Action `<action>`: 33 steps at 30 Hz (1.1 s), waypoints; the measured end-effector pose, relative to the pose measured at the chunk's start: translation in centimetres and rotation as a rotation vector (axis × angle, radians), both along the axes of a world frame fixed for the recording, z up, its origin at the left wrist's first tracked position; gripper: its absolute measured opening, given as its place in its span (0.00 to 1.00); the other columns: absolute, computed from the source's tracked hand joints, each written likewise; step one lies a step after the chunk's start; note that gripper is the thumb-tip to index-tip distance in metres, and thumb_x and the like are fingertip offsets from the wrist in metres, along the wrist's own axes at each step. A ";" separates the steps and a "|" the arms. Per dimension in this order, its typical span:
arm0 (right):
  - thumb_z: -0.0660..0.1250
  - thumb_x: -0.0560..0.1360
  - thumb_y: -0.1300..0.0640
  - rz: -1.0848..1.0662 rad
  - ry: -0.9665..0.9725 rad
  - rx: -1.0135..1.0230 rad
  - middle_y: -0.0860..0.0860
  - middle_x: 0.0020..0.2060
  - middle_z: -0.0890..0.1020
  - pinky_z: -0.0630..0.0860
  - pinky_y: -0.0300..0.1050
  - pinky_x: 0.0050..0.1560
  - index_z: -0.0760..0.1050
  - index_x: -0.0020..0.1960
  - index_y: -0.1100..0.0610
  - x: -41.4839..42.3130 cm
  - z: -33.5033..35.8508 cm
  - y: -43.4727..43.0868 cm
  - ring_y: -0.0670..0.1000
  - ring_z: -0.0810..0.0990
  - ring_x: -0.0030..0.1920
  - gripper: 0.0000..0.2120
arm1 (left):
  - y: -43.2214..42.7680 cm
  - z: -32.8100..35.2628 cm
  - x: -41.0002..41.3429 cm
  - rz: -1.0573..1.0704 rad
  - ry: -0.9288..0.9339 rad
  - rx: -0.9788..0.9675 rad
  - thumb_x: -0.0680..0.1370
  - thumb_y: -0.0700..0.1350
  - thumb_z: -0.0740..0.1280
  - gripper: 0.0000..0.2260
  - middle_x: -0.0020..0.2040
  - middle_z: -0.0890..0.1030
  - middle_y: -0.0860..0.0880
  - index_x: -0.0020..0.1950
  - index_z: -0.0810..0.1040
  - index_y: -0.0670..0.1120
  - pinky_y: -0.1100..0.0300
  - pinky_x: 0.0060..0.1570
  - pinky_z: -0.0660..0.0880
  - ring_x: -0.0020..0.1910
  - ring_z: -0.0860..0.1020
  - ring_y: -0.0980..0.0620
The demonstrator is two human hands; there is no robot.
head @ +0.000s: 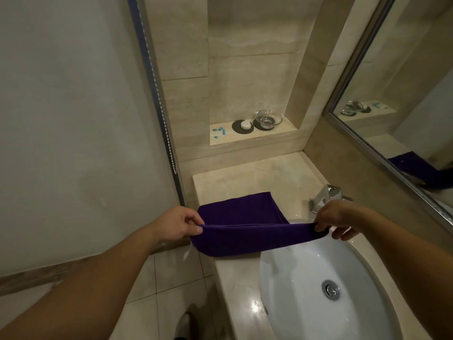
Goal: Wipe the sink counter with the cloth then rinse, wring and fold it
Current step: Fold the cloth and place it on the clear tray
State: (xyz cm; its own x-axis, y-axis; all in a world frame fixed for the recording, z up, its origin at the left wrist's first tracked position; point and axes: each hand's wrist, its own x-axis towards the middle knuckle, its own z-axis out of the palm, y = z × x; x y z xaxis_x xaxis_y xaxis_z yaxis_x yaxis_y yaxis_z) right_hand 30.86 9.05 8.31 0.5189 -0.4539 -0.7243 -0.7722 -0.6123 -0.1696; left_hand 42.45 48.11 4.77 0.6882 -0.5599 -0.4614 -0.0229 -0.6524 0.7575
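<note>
A dark purple cloth [245, 224] is stretched between both hands above the marble counter [250, 177], left of the white basin [316, 290]. Its far part lies flat on the counter; its near part is lifted into a fold and hangs over the counter's front edge. My left hand [179, 224] pinches the cloth's left end between thumb and fingers. At the basin's rim, my right hand [335, 220] pinches the right end. A chrome tap [323, 197] stands just behind my right hand.
A wall niche holds a glass dish [268, 118], a small white soap on a dark coaster [244, 125] and blue bits [219, 132]. A mirror [404, 94] fills the right wall. Frosted glass [73, 119] stands at left, tiled floor [159, 285] below.
</note>
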 end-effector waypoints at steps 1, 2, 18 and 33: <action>0.73 0.77 0.58 0.008 -0.017 -0.001 0.54 0.54 0.81 0.80 0.45 0.40 0.79 0.61 0.57 0.1 0.0 -0.2 0.53 0.83 0.45 0.13 | -0.2 -0.4 -0.1 0.012 0.012 -0.005 0.77 0.38 0.71 0.05 0.40 0.85 0.51 0.47 0.84 0.48 0.65 0.39 0.78 0.39 0.84 0.57; 0.72 0.77 0.58 0.014 -0.031 0.004 0.54 0.53 0.82 0.80 0.45 0.40 0.80 0.61 0.56 0.3 -0.1 -0.3 0.52 0.83 0.44 0.12 | -0.2 -0.8 -0.1 0.030 0.029 -0.014 0.77 0.37 0.71 0.05 0.40 0.85 0.50 0.48 0.84 0.47 0.66 0.39 0.77 0.38 0.84 0.58; 0.71 0.78 0.58 0.100 -0.329 0.038 0.53 0.45 0.84 0.77 0.41 0.35 0.83 0.50 0.56 7.7 -4.7 1.4 0.52 0.80 0.41 0.02 | 1.4 -7.1 4.2 0.232 -0.011 0.122 0.79 0.36 0.69 0.05 0.41 0.86 0.44 0.46 0.82 0.45 0.54 0.48 0.82 0.42 0.84 0.49; 0.71 0.78 0.57 0.027 -0.298 -0.055 0.53 0.46 0.84 0.81 0.48 0.46 0.82 0.50 0.50 15.2 -12.6 -0.2 0.53 0.82 0.43 0.02 | -1.4 -15.2 9.2 0.340 -0.026 0.165 0.78 0.40 0.71 0.08 0.45 0.83 0.48 0.56 0.81 0.49 0.57 0.43 0.81 0.43 0.82 0.50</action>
State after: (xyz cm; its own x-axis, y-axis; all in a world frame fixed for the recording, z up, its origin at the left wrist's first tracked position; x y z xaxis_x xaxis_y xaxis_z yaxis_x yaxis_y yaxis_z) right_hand 46.09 8.86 -4.32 0.7171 -0.4719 -0.5129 -0.6771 -0.6462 -0.3521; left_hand 51.61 46.70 -10.40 0.8347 -0.2168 -0.5063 0.1983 -0.7393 0.6435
